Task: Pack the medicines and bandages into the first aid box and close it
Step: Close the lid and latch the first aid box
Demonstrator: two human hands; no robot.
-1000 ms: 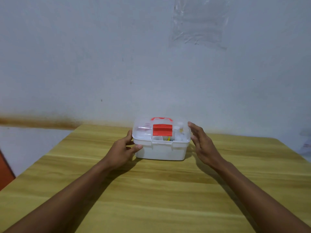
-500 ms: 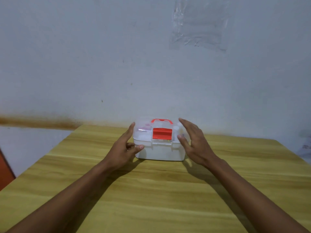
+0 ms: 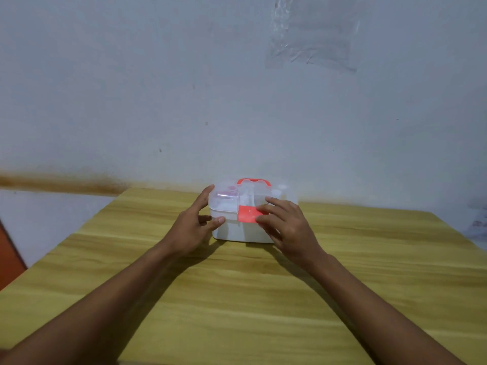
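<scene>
The first aid box stands at the far middle of the wooden table. It has a white base, a clear lid that is down, a red handle on top and a red latch on its front. Pale items show dimly through the lid. My left hand grips the box's left end, index finger up along the lid corner and thumb on the front. My right hand lies over the front right, its fingers pressing flat on the red latch.
A pale wall rises just behind the table, with a clear plastic sheet stuck high on it. The table's left edge drops off towards a reddish-brown object at the far left.
My right hand moved from the box's right side to its front, onto the red latch, which now sits lower. My left hand stayed on the left end.
</scene>
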